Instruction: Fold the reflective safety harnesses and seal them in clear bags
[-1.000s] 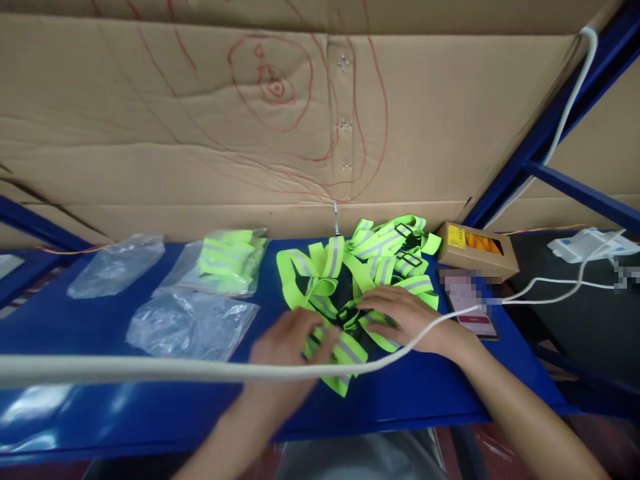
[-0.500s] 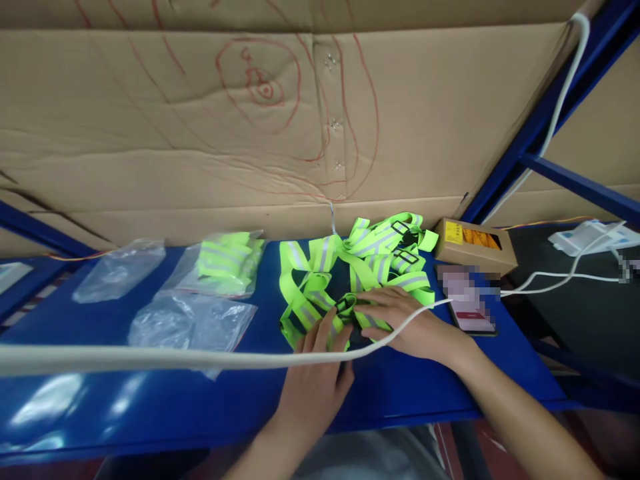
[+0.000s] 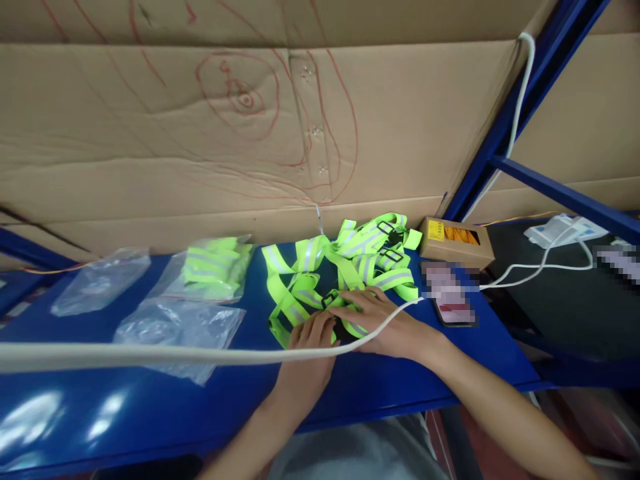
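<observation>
A neon yellow-green reflective strap vest (image 3: 295, 310) with grey stripes and black buckles lies loosely spread on the blue table. At its near end, my left hand (image 3: 304, 380) has its fingers curled over the straps. Close beside it, my right hand (image 3: 383, 323) grips the same straps near a black buckle, its fingers bent over them and nearly touching the left. Both palms face down, so the fingertips are partly hidden. Behind the right hand is a heap of more reflective straps (image 3: 375, 243) with black buckles.
To the left are a clear bag holding folded reflective straps (image 3: 213, 267) and flat plastic bags (image 3: 175, 333). A phone (image 3: 453, 297) and a cardboard box (image 3: 457, 243) stand right. A white cable (image 3: 150, 357) crosses in front of the hands. Cardboard (image 3: 400, 120) walls the back.
The camera view has turned slightly, so the scene sits further left. My hands have drawn a little closer together on the straps, and a buckle shows more plainly by the right fingertips.
</observation>
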### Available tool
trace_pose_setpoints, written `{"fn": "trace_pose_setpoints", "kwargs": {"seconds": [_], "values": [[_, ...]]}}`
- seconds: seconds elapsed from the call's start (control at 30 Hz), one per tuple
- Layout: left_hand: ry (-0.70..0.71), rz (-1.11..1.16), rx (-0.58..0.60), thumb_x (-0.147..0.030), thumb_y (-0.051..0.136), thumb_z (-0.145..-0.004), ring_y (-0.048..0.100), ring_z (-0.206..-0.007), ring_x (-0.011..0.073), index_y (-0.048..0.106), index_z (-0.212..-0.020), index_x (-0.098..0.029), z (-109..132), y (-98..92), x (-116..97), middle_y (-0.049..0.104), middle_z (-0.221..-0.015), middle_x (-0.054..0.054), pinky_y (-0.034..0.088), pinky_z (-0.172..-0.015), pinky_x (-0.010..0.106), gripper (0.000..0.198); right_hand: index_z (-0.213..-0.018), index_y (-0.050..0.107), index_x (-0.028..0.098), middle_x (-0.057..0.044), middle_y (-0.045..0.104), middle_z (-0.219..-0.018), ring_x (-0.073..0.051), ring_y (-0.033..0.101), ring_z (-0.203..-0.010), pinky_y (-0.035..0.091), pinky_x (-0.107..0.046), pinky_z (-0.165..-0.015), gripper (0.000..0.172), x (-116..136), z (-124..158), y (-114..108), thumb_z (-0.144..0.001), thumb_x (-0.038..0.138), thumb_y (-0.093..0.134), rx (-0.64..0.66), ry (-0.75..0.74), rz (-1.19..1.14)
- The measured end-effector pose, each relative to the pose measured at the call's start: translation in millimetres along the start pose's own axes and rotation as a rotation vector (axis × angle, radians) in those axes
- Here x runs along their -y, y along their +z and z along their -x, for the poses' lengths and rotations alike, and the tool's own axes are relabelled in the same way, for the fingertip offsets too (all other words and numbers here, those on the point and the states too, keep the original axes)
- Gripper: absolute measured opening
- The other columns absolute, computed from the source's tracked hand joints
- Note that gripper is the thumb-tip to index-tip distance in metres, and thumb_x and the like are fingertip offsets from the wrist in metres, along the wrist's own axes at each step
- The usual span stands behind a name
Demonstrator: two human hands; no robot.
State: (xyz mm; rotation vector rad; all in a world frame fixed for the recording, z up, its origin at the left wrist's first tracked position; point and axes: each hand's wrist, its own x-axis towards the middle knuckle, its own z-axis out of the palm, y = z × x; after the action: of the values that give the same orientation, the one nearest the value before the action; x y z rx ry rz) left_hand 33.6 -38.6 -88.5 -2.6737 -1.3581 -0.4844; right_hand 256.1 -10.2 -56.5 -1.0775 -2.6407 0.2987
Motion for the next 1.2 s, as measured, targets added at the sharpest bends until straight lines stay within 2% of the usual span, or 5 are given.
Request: {"fn": "trace_pose_setpoints", "kwargs": {"seconds": [0.23,0.47,0.77,1.03,1.2], "values": [[-0.033,-0.04,-0.007,-0.009,0.044,-0.096,0.063,-0.122,0.0317,0.061,-0.12,-0.014,0,-3.6,-6,0.065,-0.13,0.016,0.055,-0.096,0.048,0.03,-0.148,0.048,0.025,-0.015,0.049,-0.153,-0.033,0.05,-0.137,0.04,-0.052,-0.109,0.066,6,-5,3,-0.09,0.037,0.076,0.006,0.016,0.15],[-0.011,0.101,-0.03,-0.021,0.043,-0.102,0.067,-0.111,0.0274,0.06,-0.119,-0.017,2,-12.0,18,0.066,-0.125,0.013,0.057,-0.091,0.044,0.025,-0.117,0.066,0.018,-0.013,0.069,-0.122,-0.028,0.062,-0.11,0.042,-0.052,-0.105,0.023,3,-8,8,-0.102,0.013,0.049,-0.146,-0.04,0.528],[-0.037,0.345,-0.001,-0.023,0.058,-0.094,0.063,-0.117,0.0302,0.064,-0.116,-0.017,-1,-0.9,28,0.064,-0.125,0.013,0.051,-0.107,0.055,0.024,-0.133,0.06,0.014,-0.012,0.07,-0.12,-0.027,0.063,-0.11,0.047,-0.047,-0.1,0.032,7,-9,10,-0.105,0.015,0.046,-0.224,-0.167,0.627],[-0.076,0.312,0.022,-0.021,0.057,-0.094,0.065,-0.114,0.0305,0.067,-0.111,-0.016,0,-7.5,27,0.065,-0.127,0.013,0.056,-0.101,0.052,0.02,-0.137,0.058,0.012,-0.013,0.068,-0.131,-0.028,0.061,-0.117,0.047,-0.048,-0.103,0.036,13,-12,27,-0.104,0.016,0.045,-0.245,-0.205,0.569],[-0.07,0.316,-0.072,-0.021,0.058,-0.093,0.067,-0.115,0.0303,0.066,-0.112,-0.019,9,-12.2,49,0.067,-0.125,0.013,0.059,-0.097,0.05,0.02,-0.137,0.061,0.02,-0.011,0.067,-0.136,-0.027,0.062,-0.119,0.046,-0.048,-0.104,0.039,-3,-10,22,-0.101,0.011,0.049,-0.302,-0.132,0.459]]}}
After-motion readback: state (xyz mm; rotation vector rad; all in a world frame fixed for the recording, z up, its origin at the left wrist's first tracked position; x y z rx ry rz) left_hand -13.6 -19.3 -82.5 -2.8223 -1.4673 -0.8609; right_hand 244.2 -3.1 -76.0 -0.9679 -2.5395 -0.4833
